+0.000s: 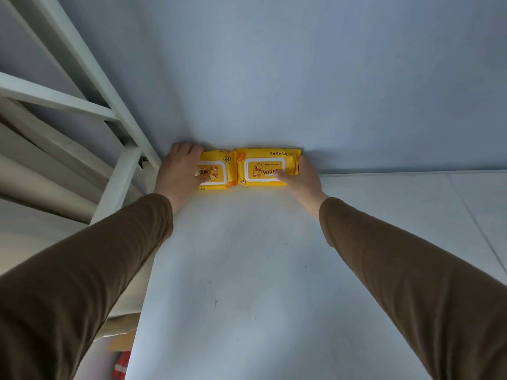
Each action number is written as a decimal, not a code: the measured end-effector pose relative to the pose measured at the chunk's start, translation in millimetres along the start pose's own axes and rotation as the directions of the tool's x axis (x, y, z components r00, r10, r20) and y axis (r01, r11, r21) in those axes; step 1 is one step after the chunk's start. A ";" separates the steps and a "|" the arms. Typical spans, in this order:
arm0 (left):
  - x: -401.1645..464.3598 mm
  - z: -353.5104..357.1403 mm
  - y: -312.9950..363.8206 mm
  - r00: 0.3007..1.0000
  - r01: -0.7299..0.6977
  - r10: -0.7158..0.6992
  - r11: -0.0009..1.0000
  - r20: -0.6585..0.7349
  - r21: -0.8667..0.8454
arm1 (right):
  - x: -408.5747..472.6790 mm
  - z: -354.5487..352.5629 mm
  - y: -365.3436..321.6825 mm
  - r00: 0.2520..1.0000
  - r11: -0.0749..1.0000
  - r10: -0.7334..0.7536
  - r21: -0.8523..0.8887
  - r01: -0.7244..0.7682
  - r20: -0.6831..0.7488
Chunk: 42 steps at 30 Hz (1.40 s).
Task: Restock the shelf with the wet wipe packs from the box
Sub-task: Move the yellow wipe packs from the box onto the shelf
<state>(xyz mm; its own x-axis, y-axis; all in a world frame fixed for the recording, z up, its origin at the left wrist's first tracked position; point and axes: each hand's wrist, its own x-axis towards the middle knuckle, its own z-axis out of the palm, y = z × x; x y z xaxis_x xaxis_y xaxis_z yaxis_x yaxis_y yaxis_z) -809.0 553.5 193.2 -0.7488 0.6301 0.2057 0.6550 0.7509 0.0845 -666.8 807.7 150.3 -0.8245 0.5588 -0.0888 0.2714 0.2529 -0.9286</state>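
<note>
Two arms in brown sleeves reach out across the white shelf board (247, 270), the biggest surface in view, which runs back to a pale wall (274, 78); a white metal frame (90, 86) slants up at your left. At the far back edge, against the wall, sit the two yellow wet wipe packs, side by side and touching. Your left hand (181, 168) wraps the outer end of the left pack (219, 174), fingers curled over its far edge and thumb laid on the lid; its print reads upside down from where you stand. Your right hand (301, 179) clasps the outer end of the right pack (264, 167) the same way, thumb across the white flip lid, and this one reads upright. Holding each by its outside end looks meant to press the pair together and square them to the wall, so the row starts tight in the corner. The box is not in view, so you cannot judge how many packs remain.
</note>
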 end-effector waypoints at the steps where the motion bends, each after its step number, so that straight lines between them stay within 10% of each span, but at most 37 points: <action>1: 0.9 0.7 2.2 1.000 0.016 -0.016 1.000 -0.005 0.008 | 0.6 1.9 -0.1 1.000 1.000 -0.005 -0.010 0.005 -0.017; 15: -31.8 -10.8 122.7 0.991 -0.132 0.132 0.986 -0.012 -0.097 | -78.7 -87.2 8.8 0.978 0.916 -0.157 -0.390 0.093 -0.136; 24: -88.5 -1.2 346.2 0.911 -0.333 0.379 0.909 0.165 -0.250 | -239.1 -278.7 77.4 0.975 0.751 -0.076 -0.656 -0.080 -0.207; 42: -283.0 2.3 835.4 0.686 -0.579 0.708 0.670 0.165 -0.465 | -571.7 -657.5 287.6 0.881 0.719 0.205 -0.545 -0.431 -0.426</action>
<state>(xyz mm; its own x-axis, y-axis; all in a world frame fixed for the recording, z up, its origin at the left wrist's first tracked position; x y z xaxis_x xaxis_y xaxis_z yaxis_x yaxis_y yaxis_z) -50.1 1002.9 203.4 -0.0667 0.9970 0.0401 0.9194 0.0458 0.3907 209.0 1080.3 170.8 -0.4591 0.8809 -0.1147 0.8212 0.3717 -0.4329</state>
